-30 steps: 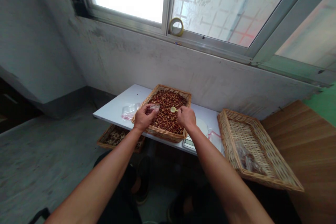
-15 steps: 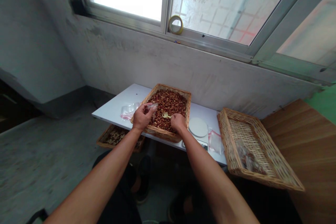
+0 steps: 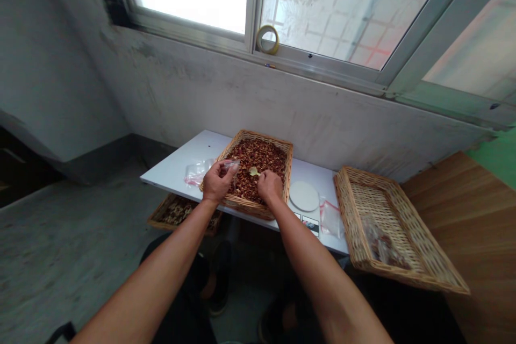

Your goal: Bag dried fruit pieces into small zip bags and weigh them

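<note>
A wicker basket (image 3: 291,164) full of reddish-brown dried pieces (image 3: 262,151) sits on the white table (image 3: 177,164). Over its left side, my left hand (image 3: 217,180) is closed on a small clear plastic bag (image 3: 231,164). My right hand (image 3: 270,185) grips the handle of a pale yellow spoon (image 3: 253,171) above the dried pieces; the spoon's bowl points left toward the bag. Whether the spoon carries anything is too small to tell.
Right of the basket lies a kitchen scale (image 3: 304,196), then clear bags (image 3: 331,219). A tilted wicker basket (image 3: 387,215) holds filled bags (image 3: 381,244). More bags (image 3: 197,170) lie at left. A lower basket (image 3: 159,220) is beneath the table. Tape (image 3: 267,40) stands on the sill.
My right hand has shifted slightly left and up with the spoon, closer to the bag. My left hand keeps its hold on the bag, almost unmoved.
</note>
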Tool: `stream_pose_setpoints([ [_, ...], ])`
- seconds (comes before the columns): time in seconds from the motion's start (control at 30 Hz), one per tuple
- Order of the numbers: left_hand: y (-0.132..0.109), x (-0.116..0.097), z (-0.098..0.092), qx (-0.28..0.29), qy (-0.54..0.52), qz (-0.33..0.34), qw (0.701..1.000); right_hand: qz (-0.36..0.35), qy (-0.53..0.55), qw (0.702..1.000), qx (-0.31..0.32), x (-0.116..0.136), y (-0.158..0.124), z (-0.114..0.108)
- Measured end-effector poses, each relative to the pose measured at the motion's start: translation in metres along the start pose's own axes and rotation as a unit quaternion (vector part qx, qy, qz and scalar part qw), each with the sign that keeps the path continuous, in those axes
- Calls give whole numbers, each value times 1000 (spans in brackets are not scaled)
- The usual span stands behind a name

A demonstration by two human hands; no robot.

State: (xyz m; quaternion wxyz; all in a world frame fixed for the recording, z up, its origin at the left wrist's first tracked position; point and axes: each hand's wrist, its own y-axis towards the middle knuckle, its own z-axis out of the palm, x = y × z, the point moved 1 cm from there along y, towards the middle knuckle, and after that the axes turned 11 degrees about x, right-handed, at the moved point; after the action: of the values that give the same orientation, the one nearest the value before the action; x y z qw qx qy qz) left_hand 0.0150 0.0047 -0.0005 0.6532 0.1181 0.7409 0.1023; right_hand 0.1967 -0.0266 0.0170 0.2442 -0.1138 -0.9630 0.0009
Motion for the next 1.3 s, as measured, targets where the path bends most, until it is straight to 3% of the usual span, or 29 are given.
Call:
stream_pose_setpoints([
  [0.13, 0, 0, 0, -5, 16, 3, 1000, -5, -25, 999, -48, -10, 5, -6],
  [0.37, 0, 4, 0, 5, 18, 3, 1000, -74, -13, 997, 29, -5, 7, 4],
  [0.57, 0, 3, 1, 1, 15, 10, 1000, -98, -16, 993, 71, -17, -5, -3],
  [0.7, 0, 4, 1, -7, 34, 11, 999, -80, -8, 994, 80, -19, -6, -2],
  [0.93, 0, 3, 1, -7, 38, 9, 999, -60, 80, 990, 100, -2, 1, 11],
  [1.3, 0, 3, 0, -6, 40, 5, 999, -20, 236, 965, 108, -13, 12, 34],
])
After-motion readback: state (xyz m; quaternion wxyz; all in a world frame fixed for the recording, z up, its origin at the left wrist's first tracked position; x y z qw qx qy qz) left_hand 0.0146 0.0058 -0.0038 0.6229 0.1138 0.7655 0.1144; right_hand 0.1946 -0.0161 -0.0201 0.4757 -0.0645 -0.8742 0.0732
